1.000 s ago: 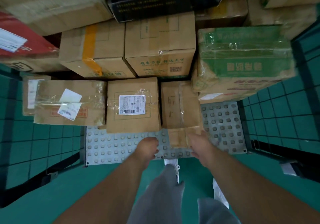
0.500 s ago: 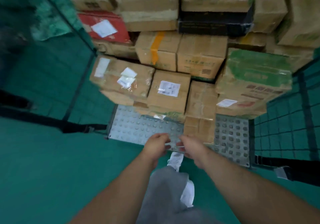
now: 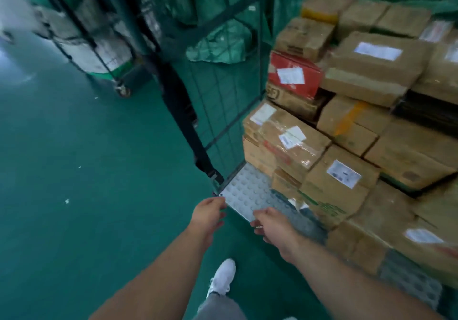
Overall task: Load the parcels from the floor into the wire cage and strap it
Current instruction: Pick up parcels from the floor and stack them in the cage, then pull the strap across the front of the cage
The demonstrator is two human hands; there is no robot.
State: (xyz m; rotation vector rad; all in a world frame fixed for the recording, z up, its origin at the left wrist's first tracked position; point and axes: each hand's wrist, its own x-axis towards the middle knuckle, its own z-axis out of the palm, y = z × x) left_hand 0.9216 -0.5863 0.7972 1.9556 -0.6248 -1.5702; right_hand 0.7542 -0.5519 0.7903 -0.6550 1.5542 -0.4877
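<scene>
The wire cage (image 3: 223,101) is already stacked high with parcels (image 3: 292,143), brown cartons with white labels and a red one among them, filling all but the front strip of its studded grey base plate (image 3: 247,190). No parcel shows on the green floor (image 3: 86,171) in this view, so I judge the loading to be at or near its end and the strapping to be the step coming up.

The black strap (image 3: 184,121) hangs slack down the cage's left front post, its buckle (image 3: 214,176) dangling just above the plate's corner. The next move, as I read it, calls for taking that loose end and drawing it across the open front to the far side, snug against the cartons.

The person's left hand (image 3: 209,214) hovers at that same corner, its fingers (image 3: 221,205) loosely curled and holding nothing; whether they brush the plate edge I cannot tell. The right hand (image 3: 271,223) hangs over the plate's front edge, its fingers (image 3: 260,214) relaxed and half bent, also empty, near the lowest carton but apart from it.
</scene>
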